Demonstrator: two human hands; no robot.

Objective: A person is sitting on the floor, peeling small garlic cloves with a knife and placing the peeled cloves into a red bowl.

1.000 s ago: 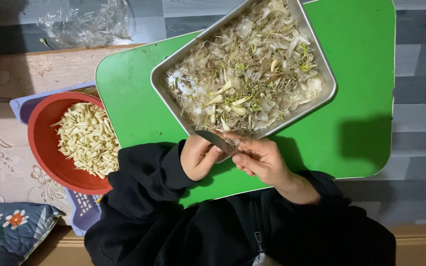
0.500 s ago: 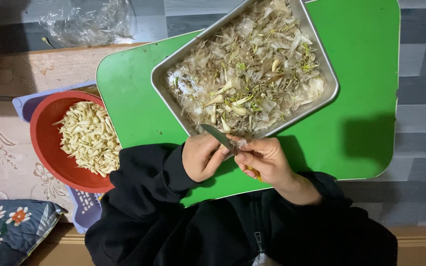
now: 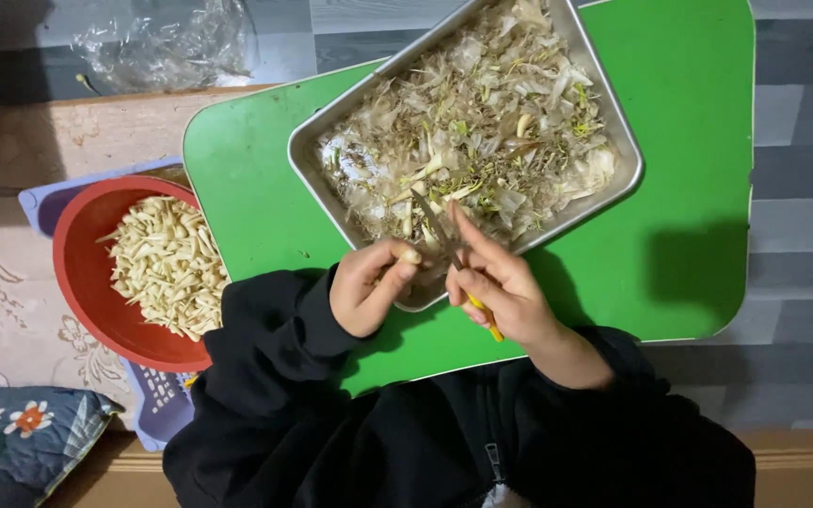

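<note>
Grey plank floor (image 3: 802,141) behind, seen from the head camera, with a green counter (image 3: 689,188) of rounded corners set on it. Resting across the counter's near-left part, tilted: a metal tray (image 3: 317,169) heaped with papery skins and green trimmings (image 3: 491,122). Near edge of the tray overhanging toward the body, just under both hands.

Left hand (image 3: 369,287) curled shut on a small pale clove (image 3: 410,256) at the tray's near edge, pinched between thumb and forefinger. Right hand (image 3: 501,287) just beside it, closed on a small knife (image 3: 444,240) with a yellow handle end showing below the palm, forefinger stretched along the blade, blade tip pointing into the tray. Hands close together, nearly touching over the clove.

Off the counter's left edge: a red bowl (image 3: 82,282) holding peeled pale cloves (image 3: 167,263), sitting on a lilac plastic crate (image 3: 157,414). Beyond the far-left corner, a crumpled clear plastic bag (image 3: 162,42) lying on the floor. Patterned beige mat (image 3: 2,310) under the bowl's side, floral cushion (image 3: 11,442) at bottom left. Black sleeves (image 3: 275,348) below.
</note>
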